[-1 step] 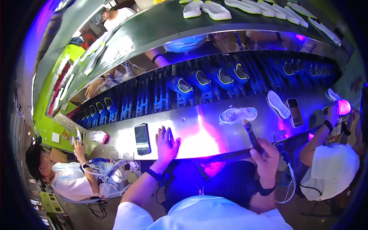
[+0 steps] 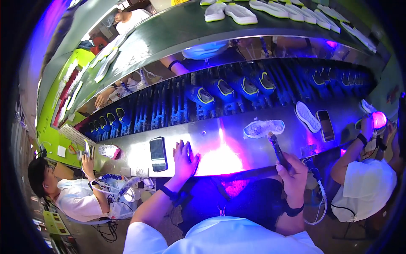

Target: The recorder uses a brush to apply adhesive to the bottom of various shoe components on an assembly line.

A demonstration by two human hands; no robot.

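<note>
My left hand [image 2: 185, 161] rests palm down on the steel bench [image 2: 177, 131], its fingers outstretched and nothing in them. To its left lies a dark phone [image 2: 158, 154]. In my right hand [image 2: 294, 175] is a dark-handled brush [image 2: 278, 152], held upright between thumb and fingers. The brush's pale tip comes right at the near edge of a white shoe sole [image 2: 264, 128], lying flat; whether they touch I cannot tell. Another white sole [image 2: 308, 117] lies farther right beside a second phone [image 2: 325, 125]. Bright pinkish light [image 2: 220, 160] glares on the bench between my hands.
Behind the bench, a slatted rack [image 2: 156, 108] carries several blue shoe uppers [image 2: 200, 96] with yellow-green collars. White soles [image 2: 241, 13] line the green shelf above. Co-workers sit at left [image 2: 80, 197] and right [image 2: 366, 188]. A white cable [image 2: 323, 203] hangs beside my right wrist.
</note>
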